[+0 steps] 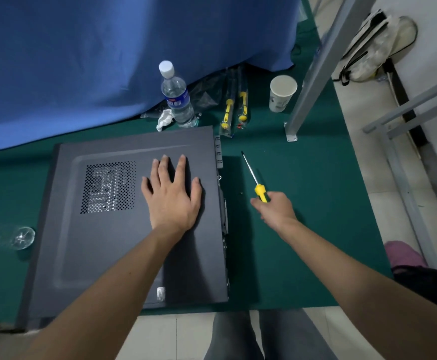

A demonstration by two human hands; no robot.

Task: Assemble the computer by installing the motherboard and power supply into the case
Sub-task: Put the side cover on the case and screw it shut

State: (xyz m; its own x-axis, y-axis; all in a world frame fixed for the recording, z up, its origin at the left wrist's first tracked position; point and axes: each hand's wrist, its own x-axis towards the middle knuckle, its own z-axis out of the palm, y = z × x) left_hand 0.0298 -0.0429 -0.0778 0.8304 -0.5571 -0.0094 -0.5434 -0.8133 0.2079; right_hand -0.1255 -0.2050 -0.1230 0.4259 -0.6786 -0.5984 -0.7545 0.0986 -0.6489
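We see a blue cloth (pixel 108 61) filling the upper left, a green-covered desk (pixel 303 242), pale floor tiles (pixel 363 157) at right.

No text can be read for certain. The bottle (pixel 178 98) carries a blue label (pixel 179 100) with white characters too blurred to make out. The paper cup (pixel 282 93) bears faint grey print, also illegible. A small silver sticker (pixel 161 293) on the case (pixel 108 242) shows nothing readable.
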